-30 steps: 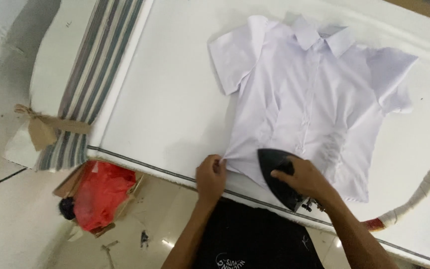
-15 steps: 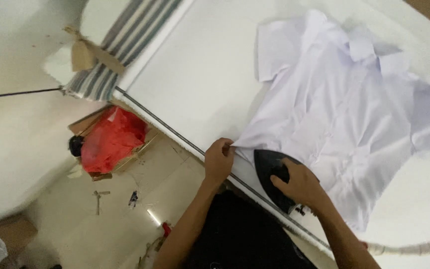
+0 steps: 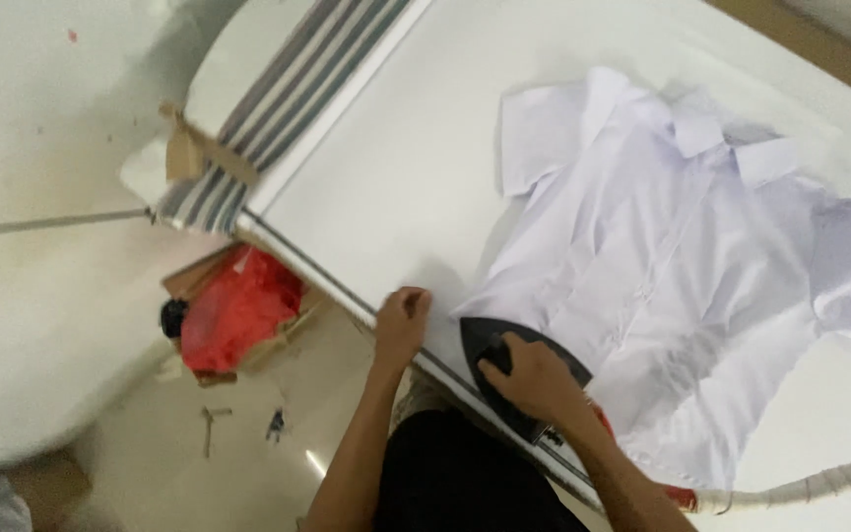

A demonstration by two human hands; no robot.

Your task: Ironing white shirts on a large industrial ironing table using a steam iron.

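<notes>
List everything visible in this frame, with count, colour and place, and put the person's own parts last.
shirt: one, white, short-sleeved, spread flat on the table
iron: one, black, on the shirt's lower hem
cord: one, white-wrapped, lower right
table: one, white cover, fills most of the view
striped cloth: one, grey and white, on the table's far left end
red bag: one, in a cardboard box on the floor
left hand: at the table edge beside the hem
right hand: gripping the iron

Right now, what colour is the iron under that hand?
Black; the iron, gripped by the right hand, shows best in the head view.
</notes>
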